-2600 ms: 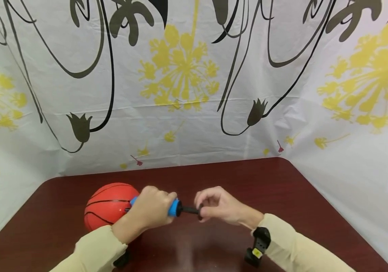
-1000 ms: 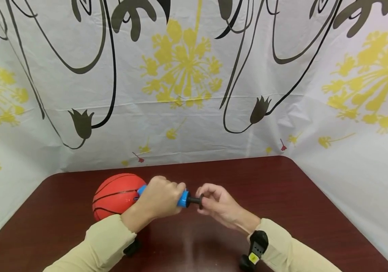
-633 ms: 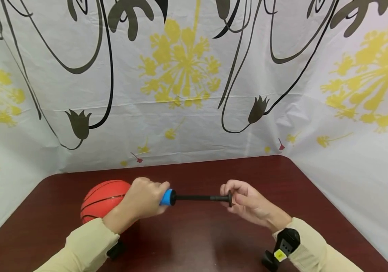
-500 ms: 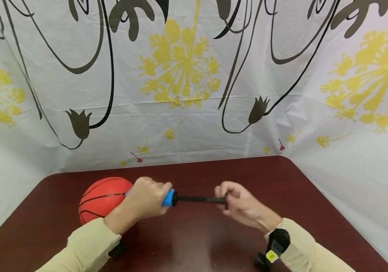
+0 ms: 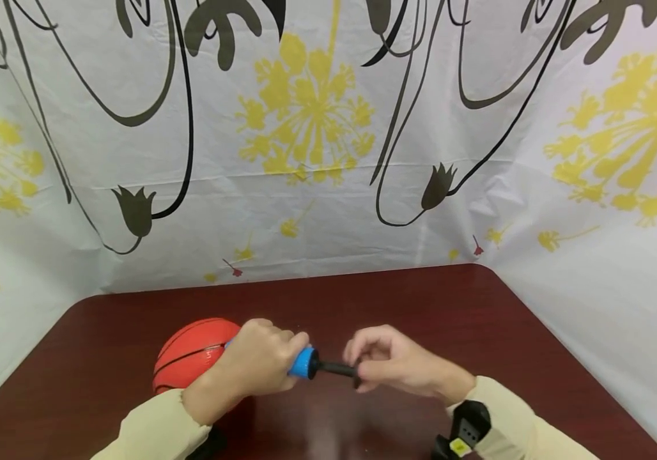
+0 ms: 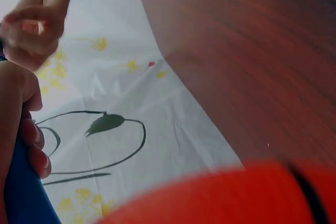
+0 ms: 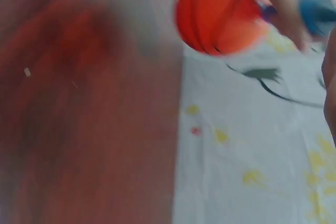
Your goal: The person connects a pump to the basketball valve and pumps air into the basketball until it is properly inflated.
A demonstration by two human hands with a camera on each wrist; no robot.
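Observation:
My left hand (image 5: 265, 359) grips the blue barrel of a hand pump (image 5: 303, 363), which points right and slightly downward. Just past the barrel's other end is a red ball with black seams (image 5: 193, 351), made like a basketball. The left hand hides where pump and ball meet. My right hand (image 5: 394, 361) pinches the black handle at the end of the pump's rod, and a short length of rod shows. In the left wrist view, the blue barrel (image 6: 26, 187) lies under curled fingers. The right wrist view is blurred, with the ball (image 7: 220, 11) near the top.
A dark red-brown wooden table (image 5: 420, 300) lies beneath the hands. Behind it and at its sides hangs a white sheet (image 5: 328, 236) printed with yellow flowers and dark stems. A black wrist device (image 5: 469, 425) sits on the right wrist.
Since half a second ago, my right hand has moved left and slightly down, so less rod shows. The left hand, pump and ball have shifted a little right and down.

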